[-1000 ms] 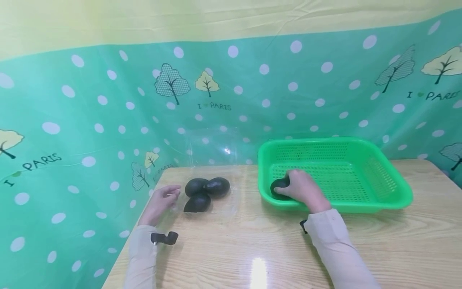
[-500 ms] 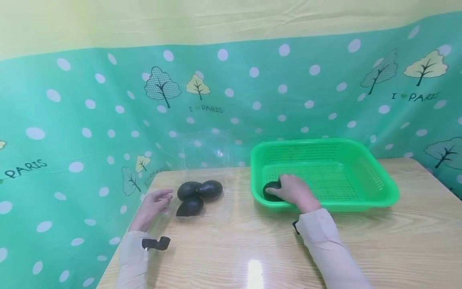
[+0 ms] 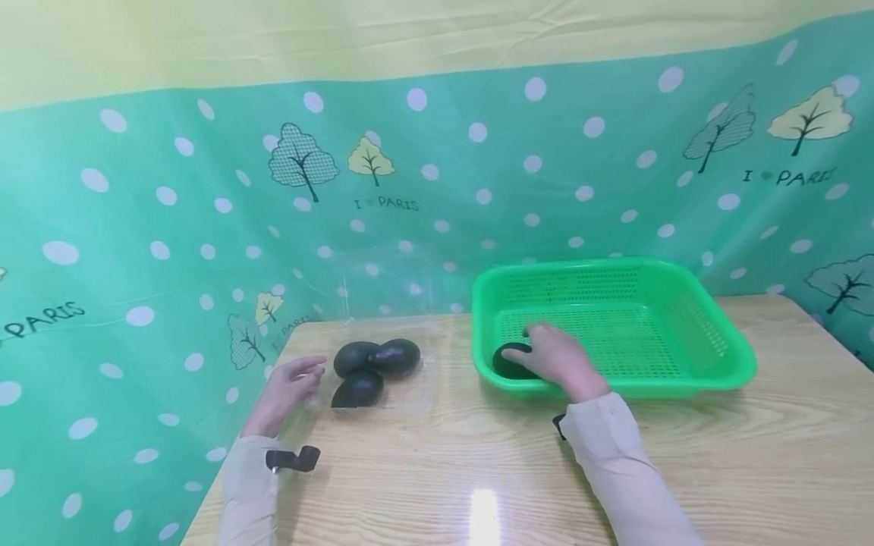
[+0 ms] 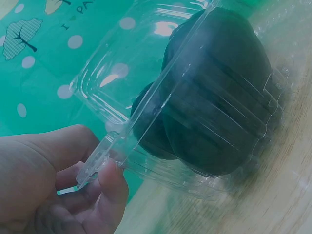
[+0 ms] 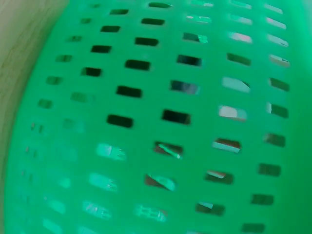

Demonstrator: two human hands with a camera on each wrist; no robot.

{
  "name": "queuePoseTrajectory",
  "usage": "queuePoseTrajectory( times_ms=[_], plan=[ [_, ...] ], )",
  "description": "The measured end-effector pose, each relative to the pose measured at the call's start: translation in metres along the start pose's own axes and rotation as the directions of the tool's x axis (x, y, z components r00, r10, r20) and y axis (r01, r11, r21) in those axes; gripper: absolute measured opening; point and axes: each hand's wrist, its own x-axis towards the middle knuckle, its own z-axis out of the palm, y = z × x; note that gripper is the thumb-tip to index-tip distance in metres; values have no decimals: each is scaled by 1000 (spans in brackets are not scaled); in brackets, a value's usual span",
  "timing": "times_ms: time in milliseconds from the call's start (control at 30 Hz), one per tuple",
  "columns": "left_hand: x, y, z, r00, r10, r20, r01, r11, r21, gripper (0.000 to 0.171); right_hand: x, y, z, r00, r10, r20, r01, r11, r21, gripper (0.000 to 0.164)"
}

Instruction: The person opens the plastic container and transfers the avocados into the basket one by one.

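Note:
My left hand (image 3: 285,390) pinches the edge tab of a clear plastic clamshell box (image 4: 100,158) between thumb and fingers. The box stands with its lid raised on the left of the table. Inside it lie three dark avocados (image 3: 396,358), which show through the plastic wall in the left wrist view. Over in the green basket (image 3: 740,364), another avocado (image 3: 507,367) rests at the near left corner. Above this one is my right hand (image 3: 563,358), thumb lifted off its side and fingers spread. In the right wrist view the basket's slotted wall (image 5: 141,105) hides that hand.
The wooden table (image 3: 410,470) extends in front of both containers. A green dotted curtain (image 3: 451,220) hangs right behind them and along the left side. The basket's raised rim surrounds my right hand.
My right hand has loosened from the avocado in the basket, its thumb and fingers moving apart. The left hand keeps its hold on the box. The head view has shifted slightly.

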Motion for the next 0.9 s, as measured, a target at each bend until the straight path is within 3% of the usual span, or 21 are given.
queuePoseTrajectory(
  times_ms=[433,700,900],
  plan=[
    [1,-3,-1,1000,-10,-2,10,1000,-27,47,0,-12,-4,989,-122,-81,124,992,11,55],
    [2,-2,0,1000,-10,2,10,1000,-13,48,1,-25,-8,959,-225,-169,230,973,11,49],
    [1,0,1,1000,-6,3,6,1000,-9,48,7,-44,-5,925,-314,-212,317,948,-22,42]
  ],
)
